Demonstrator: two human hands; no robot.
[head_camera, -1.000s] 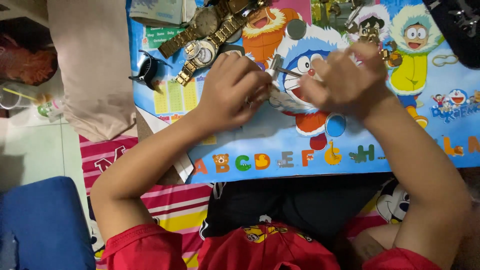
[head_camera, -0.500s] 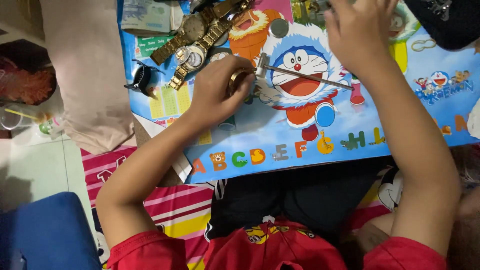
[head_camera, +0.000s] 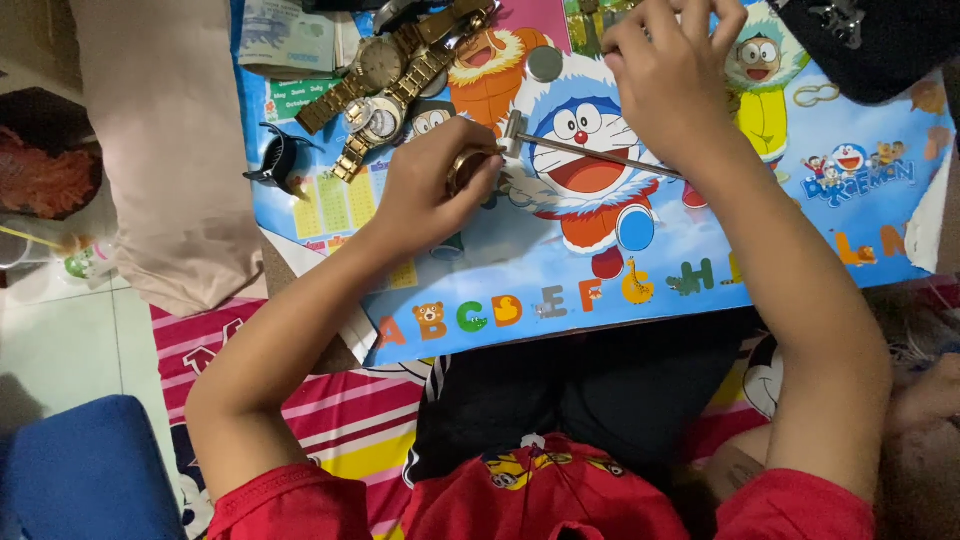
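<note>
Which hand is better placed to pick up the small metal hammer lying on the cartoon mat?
Probably the left hand: it pinches a small gold round watch piece right beside the small metal hammer's head. The right hand is farther up, busy at the colourful cartoon mat's top edge.

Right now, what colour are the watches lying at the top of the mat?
Gold-toned metal watches, seen best in the head view.

Two gold wristwatches (head_camera: 375, 75), one hammer (head_camera: 590, 152)

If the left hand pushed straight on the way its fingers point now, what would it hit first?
The left hand points right across the cartoon mat. Beyond the small round gold piece it pinches, it would probably meet the small hammer's head first, though depth is unclear.
</note>
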